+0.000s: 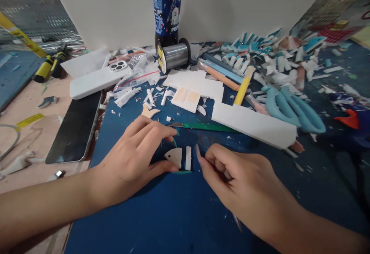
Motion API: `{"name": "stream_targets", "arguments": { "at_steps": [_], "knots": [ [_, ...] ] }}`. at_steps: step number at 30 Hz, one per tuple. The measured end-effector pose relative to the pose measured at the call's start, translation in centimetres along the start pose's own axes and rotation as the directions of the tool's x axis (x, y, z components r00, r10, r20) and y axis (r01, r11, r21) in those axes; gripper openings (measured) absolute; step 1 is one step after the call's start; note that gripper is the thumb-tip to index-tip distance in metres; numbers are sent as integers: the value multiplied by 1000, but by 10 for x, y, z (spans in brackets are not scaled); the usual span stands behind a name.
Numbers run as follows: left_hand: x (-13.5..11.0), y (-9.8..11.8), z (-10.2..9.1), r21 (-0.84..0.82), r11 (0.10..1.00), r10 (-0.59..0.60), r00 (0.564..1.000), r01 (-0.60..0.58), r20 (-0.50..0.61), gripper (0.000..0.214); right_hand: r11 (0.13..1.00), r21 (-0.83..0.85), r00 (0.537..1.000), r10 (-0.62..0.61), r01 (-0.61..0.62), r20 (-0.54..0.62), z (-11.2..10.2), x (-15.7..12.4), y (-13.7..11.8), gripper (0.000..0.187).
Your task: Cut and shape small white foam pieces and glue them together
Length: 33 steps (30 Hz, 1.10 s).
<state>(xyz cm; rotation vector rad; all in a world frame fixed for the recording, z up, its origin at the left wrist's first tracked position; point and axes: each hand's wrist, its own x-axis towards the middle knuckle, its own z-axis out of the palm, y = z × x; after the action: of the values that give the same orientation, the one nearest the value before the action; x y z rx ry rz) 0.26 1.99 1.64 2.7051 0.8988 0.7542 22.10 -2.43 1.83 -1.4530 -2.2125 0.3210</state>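
A small white fish-head-shaped piece [175, 157] with a dark eye dot lies on the blue work surface [138, 215]. Just right of it is a narrow white strip [188, 158], separated by a gap. My left hand [133, 157] spreads thumb and fingers around the fish-head piece; the thumb tip touches its lower edge and the other fingers arch above it. My right hand [239, 180] is curled right of the strip, thumb extended along the bent fingers. A thin metallic tip [237, 222] shows beneath this hand, but what the fingers hold is hidden. Behind lies a green-handled blade [208, 127].
White foam board scraps [254, 125] lie beyond the hands, with blue-handled scissors [291, 107] at right. A wire spool [175, 56] and a Pepsi bottle [167, 11] stand at the back. A dark phone [75, 127] and a white phone [96, 82] are at left.
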Motion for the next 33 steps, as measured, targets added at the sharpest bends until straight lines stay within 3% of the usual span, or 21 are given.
{"name": "stream_targets", "arguments": {
  "at_steps": [18,33],
  "knots": [
    [-1,2,-2,12,1000,-1,1000,1,11,37,1000,-6,1000,-10,10,5,0,1,0,26],
    [1,2,-1,20,1000,3,1000,-4,22,35,996,44,996,69,-72,61,-2,0,-1,27]
  ]
}}
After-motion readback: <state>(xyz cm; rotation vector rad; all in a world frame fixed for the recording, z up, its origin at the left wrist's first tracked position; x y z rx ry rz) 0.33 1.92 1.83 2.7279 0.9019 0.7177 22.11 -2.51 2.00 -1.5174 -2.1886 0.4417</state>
